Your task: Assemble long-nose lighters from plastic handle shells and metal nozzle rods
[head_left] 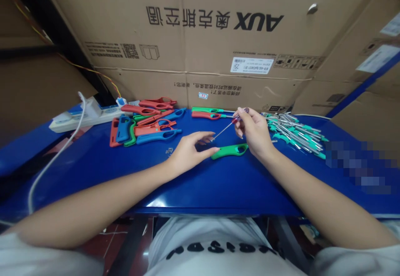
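Note:
My right hand [253, 131] is closed around the red and purple handle of a screwdriver [223, 131]. Its thin metal shaft slants down and left, with the tip close to the fingers of my left hand [190, 149]. My left thumb is at the left end of a green long-necked lighter [229, 151] lying on the blue table [187, 188]. The left fingers are apart from the thumb, near the screwdriver tip. Whether a tiny screw is at that tip, I cannot tell. Part of the lighter's front end is hidden behind my right hand.
Red, blue and green lighter casings [156, 130] are piled at left, beside a white power strip [90, 115] with a cable. Two lighters, green [206, 110] and red [204, 115], lie behind my hands. Metal tubes with teal parts [296, 132] are heaped at right. A cardboard wall [200, 34] stands behind.

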A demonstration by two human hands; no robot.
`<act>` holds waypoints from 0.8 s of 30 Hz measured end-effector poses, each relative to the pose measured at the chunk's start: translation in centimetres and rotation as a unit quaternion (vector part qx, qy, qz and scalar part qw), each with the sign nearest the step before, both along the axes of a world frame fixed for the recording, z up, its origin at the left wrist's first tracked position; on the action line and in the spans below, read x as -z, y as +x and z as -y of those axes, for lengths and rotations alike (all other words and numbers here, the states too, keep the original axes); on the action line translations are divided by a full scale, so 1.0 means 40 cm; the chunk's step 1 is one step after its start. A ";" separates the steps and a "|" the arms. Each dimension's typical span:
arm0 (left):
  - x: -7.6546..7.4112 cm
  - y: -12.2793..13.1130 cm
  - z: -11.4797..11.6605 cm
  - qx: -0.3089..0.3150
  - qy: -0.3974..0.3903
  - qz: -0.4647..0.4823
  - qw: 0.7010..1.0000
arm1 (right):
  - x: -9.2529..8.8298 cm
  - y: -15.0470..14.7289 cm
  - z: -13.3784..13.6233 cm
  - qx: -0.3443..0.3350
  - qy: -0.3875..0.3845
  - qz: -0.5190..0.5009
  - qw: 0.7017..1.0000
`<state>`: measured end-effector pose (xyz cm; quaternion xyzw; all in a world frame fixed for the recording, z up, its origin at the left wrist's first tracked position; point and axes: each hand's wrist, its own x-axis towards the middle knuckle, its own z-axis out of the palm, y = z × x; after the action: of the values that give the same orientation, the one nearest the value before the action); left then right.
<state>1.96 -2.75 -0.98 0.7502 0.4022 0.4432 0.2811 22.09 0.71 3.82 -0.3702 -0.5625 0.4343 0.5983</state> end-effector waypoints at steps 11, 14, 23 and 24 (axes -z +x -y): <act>-0.034 -0.009 0.009 -0.010 0.033 0.025 0.999 | -0.001 0.008 -0.001 -0.016 -0.027 0.006 0.999; -0.034 -0.010 0.008 -0.010 0.035 0.017 0.999 | -0.005 0.010 0.000 -0.028 -0.042 -0.002 0.999; -0.030 -0.011 0.003 -0.007 0.046 0.012 0.999 | -0.008 0.009 0.000 -0.020 -0.027 0.027 0.999; -0.030 -0.011 0.004 -0.008 0.046 0.013 0.999 | -0.009 0.010 0.000 -0.015 -0.025 0.031 0.999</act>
<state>1.53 -2.90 0.24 0.7533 0.3840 0.4729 0.2477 22.47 0.72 4.17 -0.3899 -0.5753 0.4457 0.5643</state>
